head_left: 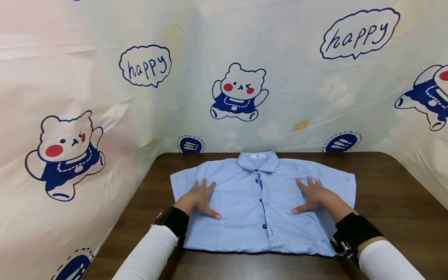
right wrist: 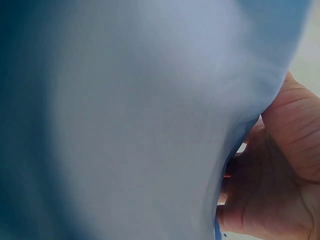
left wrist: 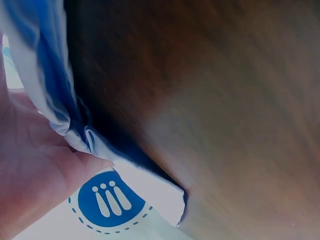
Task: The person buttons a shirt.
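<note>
Dark wooden table [head_left: 385,186]; pastel plastic sheet [head_left: 287,77] with cartoon bears, "happy" bubbles as backdrop on three sides.

The head view is bright and evenly lit, sharp at the centre, with soft shadows only. Its edges bend at 3 and 9 o'clock. Both wrist views are blurred, too close, dark at 9 o'clock.

Both forearms wear snug white sleeves [head_left: 150,254] reaching to the wrists. A wide black wrist band [head_left: 174,220] wraps the left arm (a small red mark at its edge); the right band [head_left: 354,232] is bulkier, with a metal fitting and a yellow spot.
</note>
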Action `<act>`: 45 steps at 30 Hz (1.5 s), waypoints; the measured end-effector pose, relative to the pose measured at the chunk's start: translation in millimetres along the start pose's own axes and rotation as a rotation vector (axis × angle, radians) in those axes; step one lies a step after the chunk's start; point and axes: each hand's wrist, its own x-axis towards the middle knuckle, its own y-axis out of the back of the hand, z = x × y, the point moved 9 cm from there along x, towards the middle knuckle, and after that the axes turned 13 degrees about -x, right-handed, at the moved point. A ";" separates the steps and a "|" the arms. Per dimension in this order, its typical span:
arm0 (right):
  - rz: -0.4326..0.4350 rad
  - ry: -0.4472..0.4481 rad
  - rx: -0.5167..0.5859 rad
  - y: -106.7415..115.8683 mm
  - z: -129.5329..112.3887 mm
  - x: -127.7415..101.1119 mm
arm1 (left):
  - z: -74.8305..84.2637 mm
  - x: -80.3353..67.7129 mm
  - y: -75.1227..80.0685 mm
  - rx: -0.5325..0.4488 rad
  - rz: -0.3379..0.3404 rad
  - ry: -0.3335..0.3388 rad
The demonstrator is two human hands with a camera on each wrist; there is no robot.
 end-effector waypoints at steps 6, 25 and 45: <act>-0.031 0.003 -0.018 4.8 -0.6 1.4 | 1.5 0.2 5.5 -0.002 -0.035 0.021; 0.153 0.164 -0.021 101.6 -107.8 89.2 | 111.1 76.8 77.7 -0.197 0.073 -0.159; 0.260 0.079 -0.012 77.9 -92.5 125.8 | 139.1 131.4 42.2 -0.270 0.352 -0.132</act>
